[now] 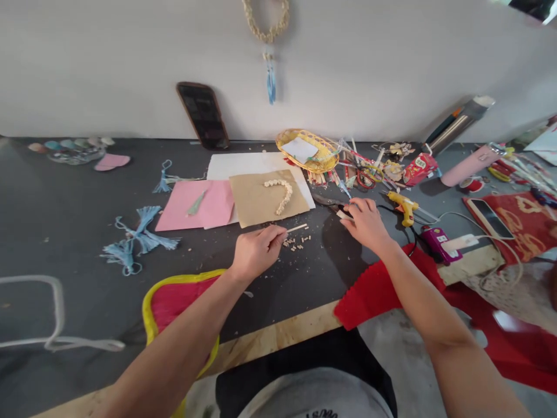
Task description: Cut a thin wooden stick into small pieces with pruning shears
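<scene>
The head view shows a dark tabletop (91,203) with a wooden strip along its near edge, and two bare hands above its middle. The left hand (259,249) has a thin pale stick (297,228) pinched between thumb and fingers, its free end pointing toward the right side of the tabletop. Small cut pieces (298,242) lie scattered just beside the stick, on the near-edge side. The right hand (364,220) is curled low beside a dark tool (326,201), with a pale strip (344,215) at its fingertips; whether it grips either one, I cannot tell. Between the hands and the far edge, a brown sheet (248,200) carries a curved row of pale pieces (285,194) and overlaps a white sheet (230,164). Pink paper (174,203) with a greenish tassel (197,203) lies beside it, toward the left edge, and blue tassels (141,235) lie farther that way. A wicker basket (322,164) sits near the far edge; a yellow glue gun (404,208) lies beyond the right hand, toward the right edge.
</scene>
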Demonstrator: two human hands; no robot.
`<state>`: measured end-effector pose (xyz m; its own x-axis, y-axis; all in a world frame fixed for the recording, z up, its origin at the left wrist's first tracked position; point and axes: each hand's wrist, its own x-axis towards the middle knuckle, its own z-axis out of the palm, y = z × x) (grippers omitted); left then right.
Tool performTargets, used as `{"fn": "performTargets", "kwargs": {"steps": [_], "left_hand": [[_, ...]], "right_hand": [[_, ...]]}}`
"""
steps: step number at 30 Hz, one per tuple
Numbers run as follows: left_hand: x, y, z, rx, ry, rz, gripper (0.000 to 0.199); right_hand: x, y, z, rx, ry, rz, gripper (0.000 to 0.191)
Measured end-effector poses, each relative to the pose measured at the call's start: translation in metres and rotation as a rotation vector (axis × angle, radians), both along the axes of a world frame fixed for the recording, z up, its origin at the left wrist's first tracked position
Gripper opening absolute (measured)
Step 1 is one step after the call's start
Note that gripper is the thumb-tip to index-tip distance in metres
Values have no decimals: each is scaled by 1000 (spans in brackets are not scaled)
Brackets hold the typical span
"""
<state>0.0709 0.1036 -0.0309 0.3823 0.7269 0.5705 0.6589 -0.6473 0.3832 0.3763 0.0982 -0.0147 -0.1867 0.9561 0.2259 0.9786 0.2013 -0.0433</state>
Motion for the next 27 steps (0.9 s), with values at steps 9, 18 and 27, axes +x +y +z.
{"fn": "performTargets", "kwargs": {"steps": [9,18,27], "left_hand": [[-1,0,0,1,24,5,18],[0,0,2,-17,13,26,19],[-2,-1,6,-93,-81,52,18]], "right_hand": [[2,16,-16,-74,-27,1,22],[13,3,8,-66,653,-123,28],[-26,5,25,-534,1575,81,31]]}}
